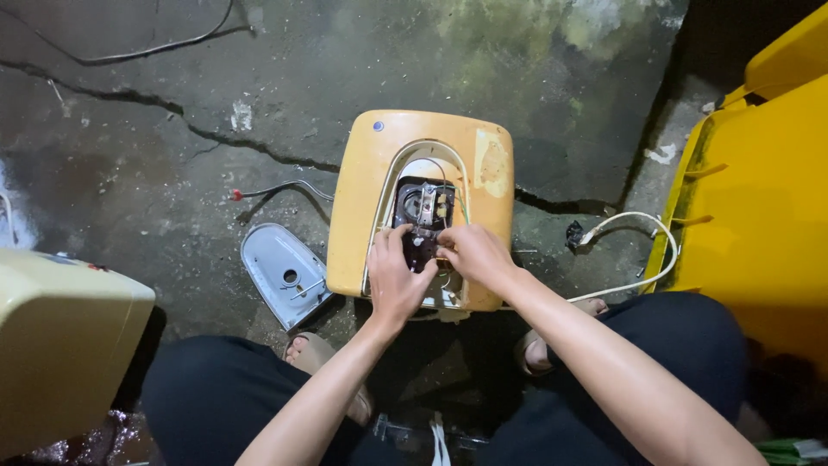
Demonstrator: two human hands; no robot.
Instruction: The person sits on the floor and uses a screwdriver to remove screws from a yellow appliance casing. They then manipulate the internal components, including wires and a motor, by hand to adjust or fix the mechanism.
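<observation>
A yellowed plastic appliance casing (371, 190) lies on the cracked concrete floor in front of me, its arched opening uncovered. Inside the opening sits a dark electrical part with metal pieces and thin wires (424, 207). My left hand (397, 280) and my right hand (476, 255) both rest at the lower edge of the opening, fingertips pinching the dark part (421, 250) between them. Exactly what each finger grips is hidden by the hands.
A grey cover plate (283, 272) lies on the floor left of the casing. A red-tipped wire (276, 188) and a white cord (634, 259) run from the casing. A second cream casing (60, 336) sits at left, a yellow bin (759, 207) at right. My knees and sandalled feet frame the bottom.
</observation>
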